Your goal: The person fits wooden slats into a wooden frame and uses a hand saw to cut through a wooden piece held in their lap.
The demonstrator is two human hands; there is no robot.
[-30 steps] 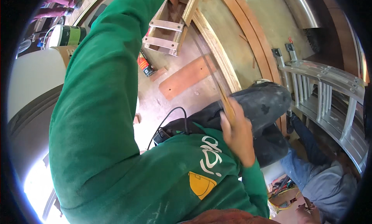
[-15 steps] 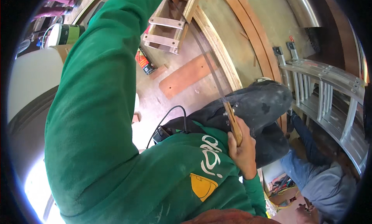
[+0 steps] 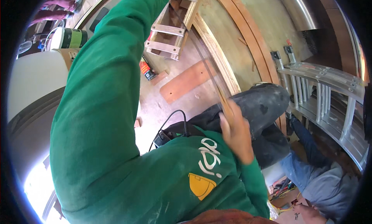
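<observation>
My right hand (image 3: 237,134), slightly blurred, is closed round the wooden handle of a handsaw (image 3: 205,63). The blade is seen nearly edge-on, as a long thin strip running away from me toward the far top. Its far part passes over a ladder-like wooden frame (image 3: 166,48) with bolted cross slats; whether it touches the wood I cannot tell. My left arm in a green sleeve (image 3: 100,88) reaches up past the top edge, so the left hand is out of sight. Below the blade lies a brown board (image 3: 185,82) with two holes.
Long timbers (image 3: 217,55) lie beyond the blade. An aluminium ladder (image 3: 329,92) stands at right. A co-worker in a grey shirt (image 3: 329,189) is at lower right. A red-and-black can (image 3: 147,70) stands near the frame, and a white bucket (image 3: 64,38) is at far left.
My right hand has moved forward, away from my body, carrying the handsaw along its length. The whole view has shifted slightly. The co-worker's hand has moved a little.
</observation>
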